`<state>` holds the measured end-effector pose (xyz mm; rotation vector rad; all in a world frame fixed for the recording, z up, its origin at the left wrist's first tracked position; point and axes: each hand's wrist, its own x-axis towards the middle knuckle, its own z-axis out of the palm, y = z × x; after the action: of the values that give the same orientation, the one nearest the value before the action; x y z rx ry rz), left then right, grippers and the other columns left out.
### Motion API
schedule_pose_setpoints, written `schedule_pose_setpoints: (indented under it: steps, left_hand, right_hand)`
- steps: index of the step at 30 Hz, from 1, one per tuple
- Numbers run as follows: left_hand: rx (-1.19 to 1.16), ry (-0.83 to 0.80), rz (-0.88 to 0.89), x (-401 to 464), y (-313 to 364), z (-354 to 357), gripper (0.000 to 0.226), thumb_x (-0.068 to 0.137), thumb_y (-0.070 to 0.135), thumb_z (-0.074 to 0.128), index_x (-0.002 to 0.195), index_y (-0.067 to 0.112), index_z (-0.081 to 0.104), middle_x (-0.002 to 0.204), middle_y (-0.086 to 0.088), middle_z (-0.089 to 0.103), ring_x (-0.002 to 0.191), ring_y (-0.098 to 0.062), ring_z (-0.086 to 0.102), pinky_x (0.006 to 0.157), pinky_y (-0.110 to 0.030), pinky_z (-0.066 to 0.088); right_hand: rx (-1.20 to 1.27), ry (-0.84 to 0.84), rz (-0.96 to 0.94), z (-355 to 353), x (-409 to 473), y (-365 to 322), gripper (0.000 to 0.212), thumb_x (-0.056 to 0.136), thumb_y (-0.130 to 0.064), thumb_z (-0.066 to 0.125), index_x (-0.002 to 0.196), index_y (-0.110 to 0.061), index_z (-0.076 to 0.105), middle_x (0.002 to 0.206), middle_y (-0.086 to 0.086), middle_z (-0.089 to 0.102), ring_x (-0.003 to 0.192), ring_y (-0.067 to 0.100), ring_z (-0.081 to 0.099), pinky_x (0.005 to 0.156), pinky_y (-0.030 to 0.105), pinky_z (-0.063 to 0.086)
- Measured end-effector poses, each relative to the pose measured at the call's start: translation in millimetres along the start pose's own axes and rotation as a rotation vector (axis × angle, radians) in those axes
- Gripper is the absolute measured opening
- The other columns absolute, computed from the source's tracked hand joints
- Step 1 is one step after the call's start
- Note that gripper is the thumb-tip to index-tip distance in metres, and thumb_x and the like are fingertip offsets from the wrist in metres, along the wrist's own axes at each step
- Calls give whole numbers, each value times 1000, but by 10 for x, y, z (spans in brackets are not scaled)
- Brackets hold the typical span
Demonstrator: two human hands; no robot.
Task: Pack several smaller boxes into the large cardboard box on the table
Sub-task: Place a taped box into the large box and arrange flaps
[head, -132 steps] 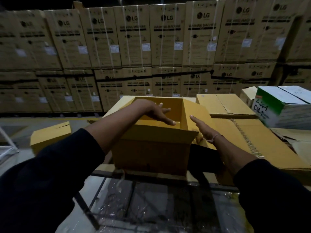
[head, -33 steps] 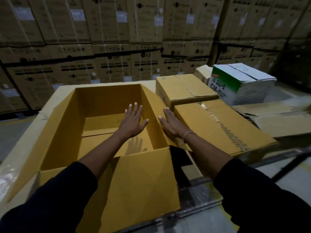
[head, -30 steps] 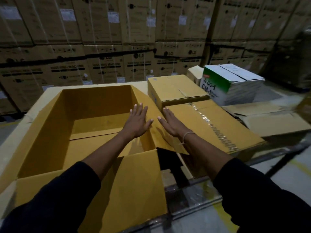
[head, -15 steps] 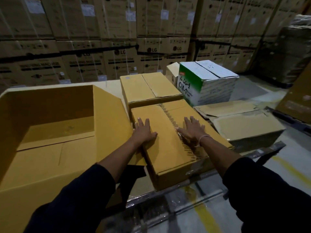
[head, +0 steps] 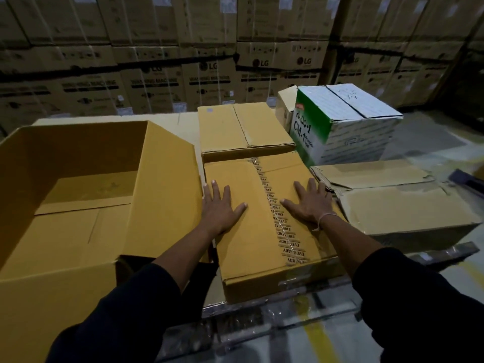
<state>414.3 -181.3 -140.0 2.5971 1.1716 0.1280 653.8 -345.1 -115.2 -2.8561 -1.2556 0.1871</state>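
Taped box looks stiff, maybe heavyish; left hand and right hand are laid flat, fingers spread, nothing gripped yet, side edges probably best grabbed

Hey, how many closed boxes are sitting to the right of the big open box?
4, with a fifth partly hidden. Taped box under both hands; plain box behind it; green-and-white box far right; crumpled box near right. A tan box peeks out behind the green one.
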Motion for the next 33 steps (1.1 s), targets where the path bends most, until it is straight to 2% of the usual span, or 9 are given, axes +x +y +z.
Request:
schedule_pose_setpoints:
  steps: [5,17,21,28,33]
  left_hand:
    - [42,17,20,144,-34,-11,91,98,76,21,165,18,5,168,-23,-18,153,-41,-24,126,-55,-6]
    - [36,89,98,1047,-219,-167,84,103,65,22,165,14,-3,166,-23,-22,153,-40,-25,126,-54,-7]
    - [12,120,114,1308,-269,-221,83,104,62,26,164,14,-4,166,-23,-24,152,-40,-27,126,-54,-9]
    - [-30,146,75,1685,-378,-248,82,104,61,29,165,15,-1,167,-22,-22,153,-40,-25,125,-53,-8]
    - [-96,145,-23,1998,-410,-266,81,104,62,26,165,15,-1,166,-22,-24,153,-40,-26,126,-55,-6]
  right_hand:
    - [6,33,-45,28,201,-28,109,76,-96,10,165,-34,8,173,14,-1,157,44,-3,125,62,5]
    - [134,7,-29,-143,889,-220,96,92,-83,33,166,-30,3,172,14,-12,157,41,-12,126,58,-3]
    - [153,40,-25,-220,1156,-311,96,93,-82,32,166,-29,1,172,16,-13,157,41,-13,126,59,-2]
    - [175,40,-50,-292,1616,-456,95,94,-80,32,166,-28,0,171,17,-12,157,42,-11,124,57,-4]
    - [197,2,-95,-355,2095,-491,94,95,-79,34,167,-28,0,171,17,-15,157,42,-14,125,57,-5]
